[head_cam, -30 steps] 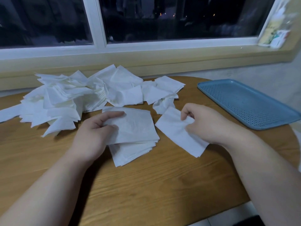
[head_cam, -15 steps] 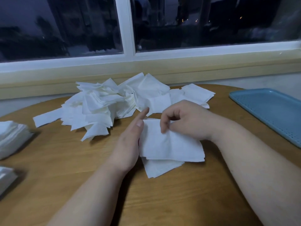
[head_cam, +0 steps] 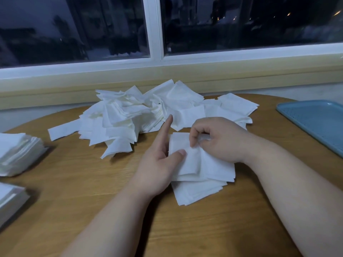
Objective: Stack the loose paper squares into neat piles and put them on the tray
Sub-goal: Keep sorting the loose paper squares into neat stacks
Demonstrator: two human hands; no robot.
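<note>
A small pile of white paper squares (head_cam: pixel 200 190) lies in the middle of the round wooden table. My left hand (head_cam: pixel 159 164) stands edge-on against the pile's left side, fingers straight, thumb resting on the top sheet. My right hand (head_cam: pixel 217 140) sits on the pile's far part with curled fingers pinching the top paper square (head_cam: pixel 193 158), which is wrinkled there. A big loose heap of paper squares (head_cam: pixel 148 112) spreads across the far side of the table. The blue tray (head_cam: pixel 319 121) is at the right edge, with nothing on the part I see.
Two neat stacks of squares sit at the left edge, one farther (head_cam: pixel 16 153) and one nearer (head_cam: pixel 9 197). A window sill (head_cam: pixel 167 78) and dark window run behind the table. Bare wood (head_cam: pixel 185 234) lies between me and the pile.
My right hand carried a sheet from the right onto the small pile. My left hand turned from lying flat on it to standing along its left side. The view swung left, revealing two stacks.
</note>
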